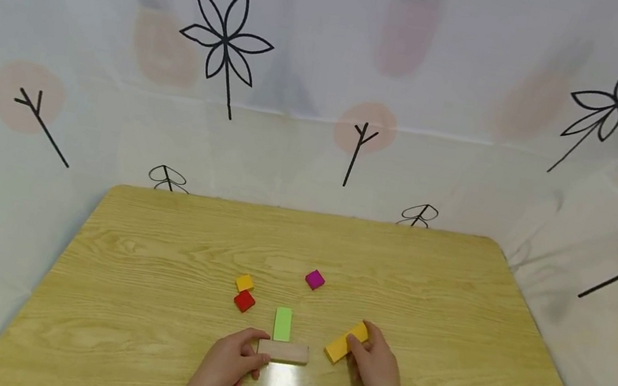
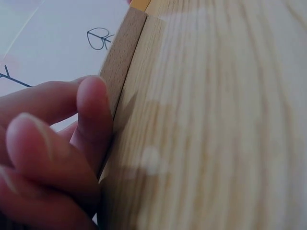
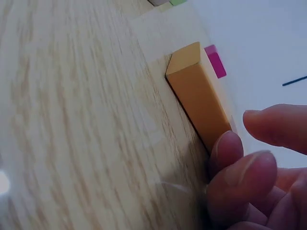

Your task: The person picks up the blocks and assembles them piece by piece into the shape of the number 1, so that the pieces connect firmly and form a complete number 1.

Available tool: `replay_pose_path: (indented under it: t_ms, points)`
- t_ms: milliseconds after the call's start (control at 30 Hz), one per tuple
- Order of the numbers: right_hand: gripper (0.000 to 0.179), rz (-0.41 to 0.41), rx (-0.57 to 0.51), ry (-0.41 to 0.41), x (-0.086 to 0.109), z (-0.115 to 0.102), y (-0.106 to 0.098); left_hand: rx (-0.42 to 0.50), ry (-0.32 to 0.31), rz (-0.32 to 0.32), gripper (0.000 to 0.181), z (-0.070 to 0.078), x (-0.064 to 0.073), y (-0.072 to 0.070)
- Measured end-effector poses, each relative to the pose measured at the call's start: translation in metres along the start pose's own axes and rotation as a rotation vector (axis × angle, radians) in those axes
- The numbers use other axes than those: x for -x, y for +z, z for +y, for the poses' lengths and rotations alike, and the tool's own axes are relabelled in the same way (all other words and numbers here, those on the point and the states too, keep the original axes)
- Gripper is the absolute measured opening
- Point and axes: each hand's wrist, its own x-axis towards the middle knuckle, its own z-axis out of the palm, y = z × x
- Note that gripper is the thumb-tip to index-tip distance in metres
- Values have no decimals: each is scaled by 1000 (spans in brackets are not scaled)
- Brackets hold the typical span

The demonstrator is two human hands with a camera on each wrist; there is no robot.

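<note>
My left hand (image 1: 231, 360) pinches the left end of a plain wooden block (image 1: 290, 353) that lies flat on the table. In the left wrist view the thumb and fingers are at the near end of this wooden block (image 2: 123, 55). Behind it a light green block (image 1: 282, 324) meets its back edge at about a right angle. To the right, my right hand (image 1: 377, 369) holds the upper right end of a long yellow block (image 1: 340, 347), which lies slanted. The right wrist view shows this yellow block (image 3: 196, 91) on the tabletop; part of its far end is hidden by fingers.
A small yellow cube (image 1: 245, 282) and a red cube (image 1: 244, 301) touch or nearly touch, left of the green block. Farther back lies a magenta cube (image 1: 315, 280). The wooden table (image 1: 186, 220) ends at a white patterned cloth (image 1: 289, 162) behind and at both sides.
</note>
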Motion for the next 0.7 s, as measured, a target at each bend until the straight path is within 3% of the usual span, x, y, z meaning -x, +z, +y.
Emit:
replay_pose_path:
  t_ms: [367, 567, 700]
  points:
    - [50, -16, 128, -46, -3, -10, 8, -15, -22, 7, 38, -1, -1, -1]
    - [60, -21, 182, -29, -2, -16, 14, -6, -22, 4, 36, -2, -2, 0]
    - [68, -21, 289, -20, -2, -22, 17, 2, -26, 2, 36, -2, -1, 0]
